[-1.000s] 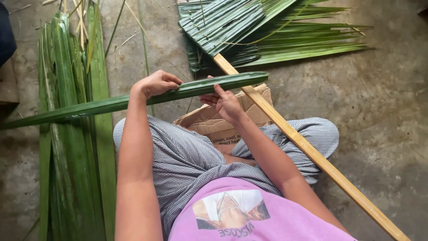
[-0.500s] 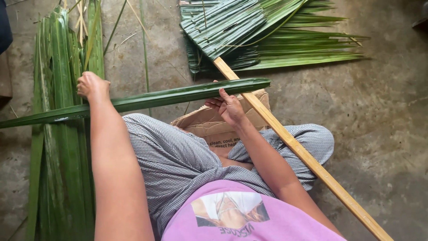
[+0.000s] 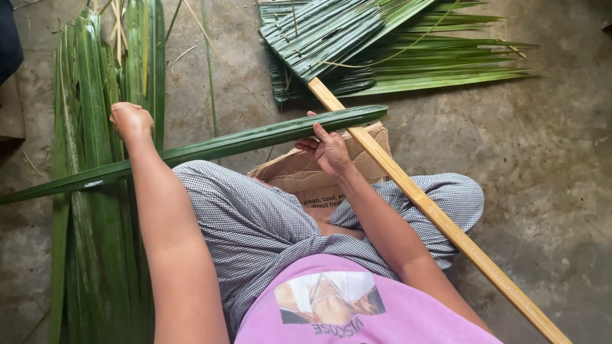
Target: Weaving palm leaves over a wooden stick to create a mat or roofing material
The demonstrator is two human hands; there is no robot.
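Left hand (image 3: 131,121) fisted over the far-left loose pile of flat green fronds (image 3: 95,210), its hold unclear; right hand (image 3: 330,150) pinches the long folded green palm leaf (image 3: 242,141), not yet on the pale wooden slat (image 3: 427,207).

Bare, stained grey concrete floor (image 3: 542,159)

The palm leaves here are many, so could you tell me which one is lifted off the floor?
The long folded leaf running across the lap: the right hand holds it near its blunt end, while the others lie in floor piles.
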